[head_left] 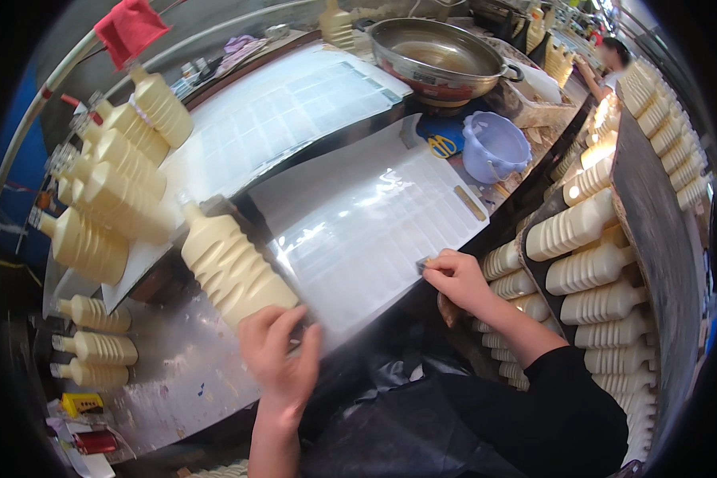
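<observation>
A cream-coloured ribbed bottle [235, 267] leans with its neck toward the far left. My left hand [281, 354] is closed at the bottle's base, and something dark shows between thumb and fingers. To its right lies a glossy translucent sheet [366, 223] with faint rectangular panels, on a pale board. My right hand [458, 280] pinches a small dark tab [423, 264] at the sheet's near right edge. A tan strip [470, 202] is fixed along the sheet's right side.
Several cream bottles [123, 187] stand at the left, beside a second panelled sheet [283, 111]. A wide metal pan [438, 56] and a lavender bucket [495, 147] stand at the back. Racked bottles [585, 275] line the right, with a person [611, 70] beyond.
</observation>
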`<state>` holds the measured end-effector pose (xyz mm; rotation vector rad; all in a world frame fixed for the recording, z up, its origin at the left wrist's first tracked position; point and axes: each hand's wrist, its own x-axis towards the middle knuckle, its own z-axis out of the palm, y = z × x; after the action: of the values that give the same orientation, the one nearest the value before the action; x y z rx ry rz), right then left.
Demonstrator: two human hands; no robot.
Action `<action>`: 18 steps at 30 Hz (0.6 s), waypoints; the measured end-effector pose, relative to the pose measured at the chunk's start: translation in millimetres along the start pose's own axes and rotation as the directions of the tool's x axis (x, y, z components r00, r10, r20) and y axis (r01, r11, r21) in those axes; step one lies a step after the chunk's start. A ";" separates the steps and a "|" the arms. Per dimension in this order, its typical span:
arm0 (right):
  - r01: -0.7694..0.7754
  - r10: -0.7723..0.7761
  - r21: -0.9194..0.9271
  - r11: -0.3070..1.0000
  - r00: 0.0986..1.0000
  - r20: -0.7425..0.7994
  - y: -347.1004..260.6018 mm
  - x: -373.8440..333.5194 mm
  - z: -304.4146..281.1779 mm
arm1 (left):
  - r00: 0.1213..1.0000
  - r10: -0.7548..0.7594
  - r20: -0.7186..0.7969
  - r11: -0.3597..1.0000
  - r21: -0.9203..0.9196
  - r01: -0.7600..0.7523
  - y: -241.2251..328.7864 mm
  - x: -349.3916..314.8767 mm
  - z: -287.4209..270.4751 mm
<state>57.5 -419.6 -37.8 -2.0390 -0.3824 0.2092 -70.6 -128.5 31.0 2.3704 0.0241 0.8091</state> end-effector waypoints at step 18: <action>0.063 -0.249 0.361 0.930 0.832 0.496 -140.4 62.8 103.3 | 0.897 -0.421 -0.137 0.868 -0.346 0.355 -14.7 21.4 -18.2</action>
<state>59.3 -250.2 37.2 -1.5771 -0.8065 0.7045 -60.8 -102.1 45.5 1.8836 0.4212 0.7896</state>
